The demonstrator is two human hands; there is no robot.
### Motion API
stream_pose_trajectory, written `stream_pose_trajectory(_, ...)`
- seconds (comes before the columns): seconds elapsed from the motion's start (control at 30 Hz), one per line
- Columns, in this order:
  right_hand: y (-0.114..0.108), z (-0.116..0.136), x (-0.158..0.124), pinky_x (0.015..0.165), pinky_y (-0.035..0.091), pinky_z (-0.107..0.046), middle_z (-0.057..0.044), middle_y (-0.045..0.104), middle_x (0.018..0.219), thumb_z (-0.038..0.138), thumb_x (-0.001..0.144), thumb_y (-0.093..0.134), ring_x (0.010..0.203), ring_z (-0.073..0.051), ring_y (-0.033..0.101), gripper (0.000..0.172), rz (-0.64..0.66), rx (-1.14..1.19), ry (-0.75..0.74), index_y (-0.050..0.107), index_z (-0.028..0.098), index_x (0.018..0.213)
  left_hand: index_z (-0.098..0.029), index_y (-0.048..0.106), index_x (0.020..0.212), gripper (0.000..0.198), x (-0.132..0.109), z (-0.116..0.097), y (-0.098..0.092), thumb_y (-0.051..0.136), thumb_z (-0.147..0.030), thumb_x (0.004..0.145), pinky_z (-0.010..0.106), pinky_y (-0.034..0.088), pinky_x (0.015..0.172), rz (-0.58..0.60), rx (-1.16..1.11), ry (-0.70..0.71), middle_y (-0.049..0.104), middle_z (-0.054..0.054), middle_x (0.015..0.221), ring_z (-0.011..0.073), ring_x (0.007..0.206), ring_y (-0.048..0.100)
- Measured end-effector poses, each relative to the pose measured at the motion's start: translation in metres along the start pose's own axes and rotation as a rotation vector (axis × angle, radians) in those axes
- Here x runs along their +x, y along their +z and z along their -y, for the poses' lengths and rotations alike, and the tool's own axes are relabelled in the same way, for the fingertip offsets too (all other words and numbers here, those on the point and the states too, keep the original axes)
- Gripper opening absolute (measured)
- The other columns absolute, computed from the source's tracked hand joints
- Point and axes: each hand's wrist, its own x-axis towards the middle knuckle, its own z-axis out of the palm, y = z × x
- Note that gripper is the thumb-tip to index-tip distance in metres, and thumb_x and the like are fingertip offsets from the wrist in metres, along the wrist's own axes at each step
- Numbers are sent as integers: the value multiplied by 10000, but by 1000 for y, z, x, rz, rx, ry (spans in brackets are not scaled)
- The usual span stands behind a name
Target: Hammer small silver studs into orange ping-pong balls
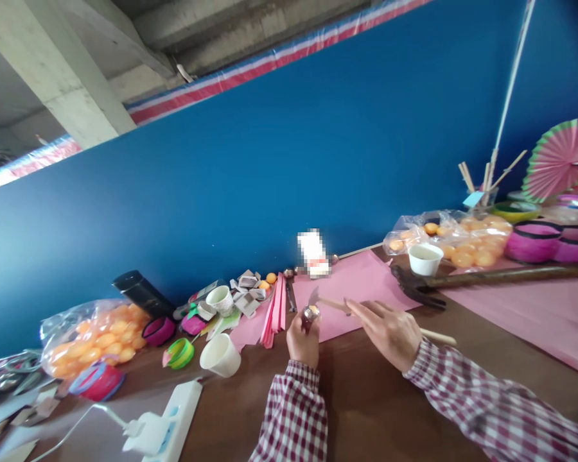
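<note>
My left hand (302, 339) is closed round a small shiny metal piece (311, 314), held upright above the brown table (376, 410). My right hand (388, 330) grips the wooden handle of a small hammer (334, 306). The hammer's metal head (314, 296) hovers just above the metal piece. Both arms wear red-and-white checked sleeves. A pink paper sheet (351, 282) lies under and behind the hammer.
Bags of orange balls lie at the left (89, 340) and back right (462, 247). White cups (220, 355) (424, 259), a power strip (171, 427), a stack of pink strips (275, 311), a large dark tool (462, 281), pink paper fans (563, 160) and a blue wall surround the spot.
</note>
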Motion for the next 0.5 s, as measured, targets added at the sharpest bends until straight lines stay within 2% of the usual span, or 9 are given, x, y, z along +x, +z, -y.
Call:
stream_pose_trajectory(0.2, 3, 2, -2, 502, 355, -169, -21, 625, 857, 175, 830, 399, 699, -91, 542, 373, 50, -5, -19, 449, 257, 1190, -131, 644, 870, 344, -1, -5, -1, 585, -367, 627, 234, 409, 559, 6, 87, -48, 588, 13, 584, 129, 556, 532)
stream_pose_trajectory(0.33, 2, 2, -2, 531, 371, -164, -36, 629, 851, 185, 839, 385, 715, -94, 542, 364, -3, 14, 15, 451, 236, 1193, -124, 635, 857, 341, -1, -7, 0, 580, -375, 634, 229, 407, 558, 18, 25, -42, 581, 16, 603, 121, 555, 519)
stream_pose_trajectory(0.5, 1, 0, 0, 493, 356, -164, -24, 631, 842, 188, 838, 389, 681, -85, 543, 349, 29, 20, 0, 469, 244, 1173, -129, 638, 859, 347, -1, -5, 0, 632, -346, 589, 229, 406, 580, -30, -30, -75, 580, 11, 609, 113, 564, 513)
